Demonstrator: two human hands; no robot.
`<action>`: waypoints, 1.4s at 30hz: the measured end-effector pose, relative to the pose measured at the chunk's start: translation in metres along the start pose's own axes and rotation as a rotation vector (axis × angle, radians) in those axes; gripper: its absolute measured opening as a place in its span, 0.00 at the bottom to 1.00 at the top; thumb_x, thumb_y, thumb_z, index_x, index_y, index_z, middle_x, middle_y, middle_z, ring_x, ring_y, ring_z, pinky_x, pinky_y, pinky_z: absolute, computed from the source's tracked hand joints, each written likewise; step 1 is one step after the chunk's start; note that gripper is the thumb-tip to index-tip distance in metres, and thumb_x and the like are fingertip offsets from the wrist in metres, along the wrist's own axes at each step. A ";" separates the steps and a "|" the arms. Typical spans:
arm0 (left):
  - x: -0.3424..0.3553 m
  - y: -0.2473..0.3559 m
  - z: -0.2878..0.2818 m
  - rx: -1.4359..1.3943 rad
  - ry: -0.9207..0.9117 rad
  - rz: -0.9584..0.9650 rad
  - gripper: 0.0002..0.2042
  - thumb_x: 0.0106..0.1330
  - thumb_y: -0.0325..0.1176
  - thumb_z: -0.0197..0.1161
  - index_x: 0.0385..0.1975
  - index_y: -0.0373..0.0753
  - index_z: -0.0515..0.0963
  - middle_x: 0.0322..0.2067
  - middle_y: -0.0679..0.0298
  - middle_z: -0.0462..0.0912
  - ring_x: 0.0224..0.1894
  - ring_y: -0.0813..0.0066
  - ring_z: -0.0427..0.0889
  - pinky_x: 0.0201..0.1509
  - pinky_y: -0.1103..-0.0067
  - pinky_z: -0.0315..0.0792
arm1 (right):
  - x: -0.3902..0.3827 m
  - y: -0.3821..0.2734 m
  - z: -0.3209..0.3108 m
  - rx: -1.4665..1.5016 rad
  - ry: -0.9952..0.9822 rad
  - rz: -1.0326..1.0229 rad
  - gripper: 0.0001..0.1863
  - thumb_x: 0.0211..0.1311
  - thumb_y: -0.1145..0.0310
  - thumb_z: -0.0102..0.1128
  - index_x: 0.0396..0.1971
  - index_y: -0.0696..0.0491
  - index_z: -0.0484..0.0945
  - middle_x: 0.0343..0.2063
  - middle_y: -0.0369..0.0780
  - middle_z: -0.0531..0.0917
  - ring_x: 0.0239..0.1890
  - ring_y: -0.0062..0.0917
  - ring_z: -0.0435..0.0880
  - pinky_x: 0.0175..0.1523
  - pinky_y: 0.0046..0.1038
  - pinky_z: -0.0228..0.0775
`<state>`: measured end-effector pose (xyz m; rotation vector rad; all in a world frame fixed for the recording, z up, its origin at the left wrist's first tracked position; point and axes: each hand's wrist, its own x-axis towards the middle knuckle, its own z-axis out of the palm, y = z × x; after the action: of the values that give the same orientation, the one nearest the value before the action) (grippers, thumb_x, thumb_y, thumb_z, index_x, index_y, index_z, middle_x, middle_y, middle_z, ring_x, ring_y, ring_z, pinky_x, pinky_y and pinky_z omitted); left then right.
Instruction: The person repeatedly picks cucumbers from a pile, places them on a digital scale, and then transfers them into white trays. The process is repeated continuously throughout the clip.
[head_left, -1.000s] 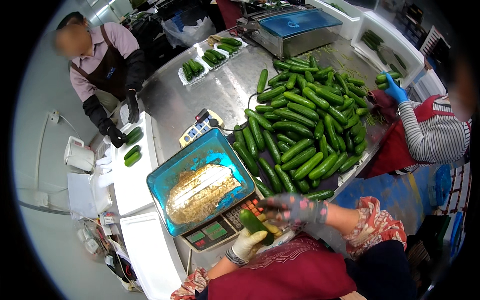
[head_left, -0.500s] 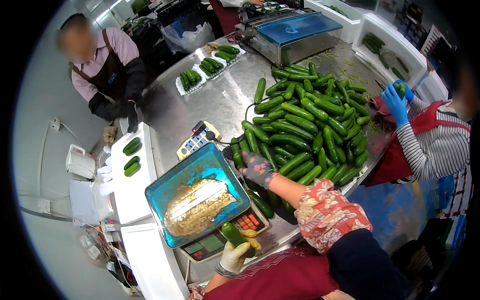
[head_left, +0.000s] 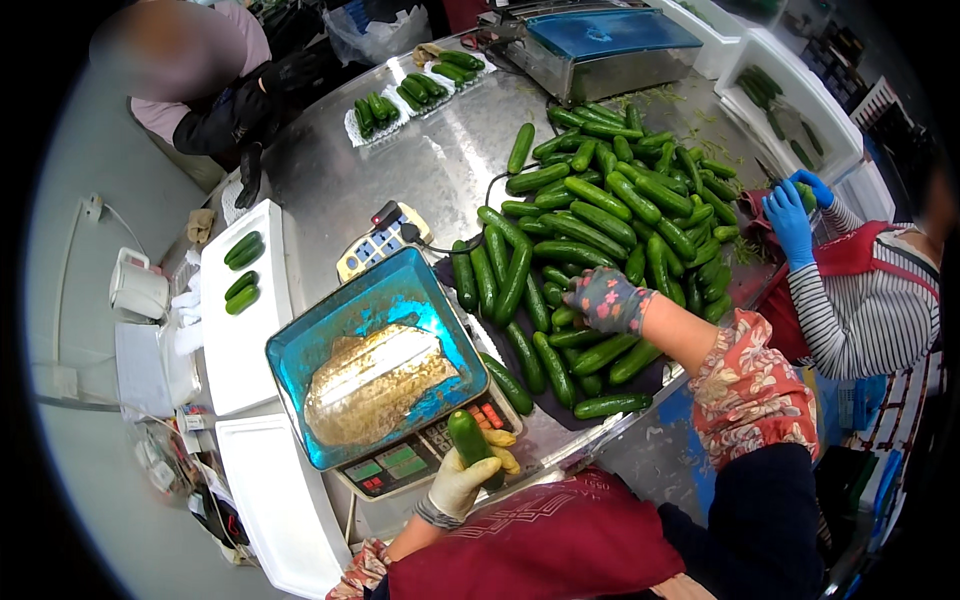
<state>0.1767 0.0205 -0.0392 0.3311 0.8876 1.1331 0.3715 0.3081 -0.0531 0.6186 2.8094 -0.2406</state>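
Observation:
My left hand (head_left: 463,482), in a pale glove with yellow fingertips, is closed around a cucumber (head_left: 466,437). It holds the cucumber upright at the front edge of a weighing scale with a blue, worn pan (head_left: 290,345); nothing lies on the pan. My right hand (head_left: 612,300), in a grey flowered glove, reaches into the large cucumber pile (head_left: 600,225). Its fingers are curled down among the cucumbers, and what they grip, if anything, is hidden. Several loose cucumbers (head_left: 557,368) lie on a dark cloth between the right hand and the scale.
A white foam tray (head_left: 222,350) with cucumbers stands left of the scale, by a second white tray (head_left: 290,520). A power strip (head_left: 385,240) lies behind the scale. Netted cucumber bundles (head_left: 375,118) and another scale (head_left: 600,45) sit farther back. Co-workers stand left and right.
My right hand has moved right, from beside the scale to farther over the pile. Cucumbers near the scale have shifted and lie more spread out. My left hand keeps its cucumber.

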 end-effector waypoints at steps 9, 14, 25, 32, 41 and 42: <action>0.014 0.017 0.013 -0.146 -0.173 -0.078 0.35 0.56 0.36 0.61 0.61 0.31 0.54 0.40 0.52 0.78 0.45 0.62 0.78 0.54 0.70 0.68 | -0.033 0.017 0.003 1.667 0.221 0.003 0.31 0.59 0.53 0.50 0.56 0.60 0.62 0.50 0.42 0.73 0.49 0.26 0.73 0.55 0.22 0.63; 0.035 0.024 0.034 -0.377 -0.213 -0.021 0.44 0.50 0.38 0.63 0.66 0.41 0.43 0.60 0.49 0.60 0.63 0.53 0.59 0.66 0.60 0.52 | -0.040 -0.073 -0.002 0.561 0.568 -0.238 0.22 0.65 0.58 0.44 0.54 0.53 0.67 0.54 0.50 0.68 0.52 0.37 0.73 0.56 0.28 0.64; 0.034 0.013 0.007 -0.428 -0.354 -0.074 0.48 0.45 0.44 0.66 0.64 0.33 0.47 0.51 0.47 0.70 0.51 0.53 0.73 0.58 0.64 0.65 | -0.008 -0.007 -0.021 0.186 0.428 0.465 0.24 0.52 0.71 0.54 0.52 0.55 0.68 0.51 0.49 0.71 0.53 0.39 0.71 0.51 0.35 0.65; 0.027 0.021 0.012 -0.362 -0.276 -0.077 0.48 0.43 0.44 0.66 0.63 0.31 0.48 0.49 0.47 0.72 0.47 0.55 0.76 0.55 0.65 0.67 | -0.019 -0.040 0.028 -0.055 0.368 0.375 0.28 0.46 0.68 0.57 0.52 0.49 0.69 0.58 0.54 0.60 0.57 0.47 0.63 0.53 0.43 0.61; 0.028 0.012 0.001 -0.390 -0.327 -0.123 0.48 0.44 0.44 0.66 0.63 0.31 0.48 0.46 0.51 0.73 0.47 0.61 0.74 0.55 0.69 0.66 | -0.030 -0.037 0.014 0.495 0.458 0.289 0.17 0.47 0.69 0.58 0.41 0.51 0.74 0.32 0.41 0.79 0.36 0.38 0.78 0.37 0.36 0.71; 0.027 0.012 0.003 -0.366 -0.302 -0.121 0.48 0.43 0.46 0.67 0.63 0.30 0.49 0.45 0.51 0.74 0.46 0.60 0.74 0.54 0.68 0.66 | -0.026 -0.036 0.015 0.462 0.423 0.316 0.16 0.48 0.70 0.58 0.40 0.51 0.73 0.31 0.41 0.79 0.35 0.38 0.78 0.37 0.37 0.71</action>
<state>0.1752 0.0497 -0.0414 0.1381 0.4184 1.0742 0.3822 0.2622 -0.0562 1.3414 2.9940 -0.7889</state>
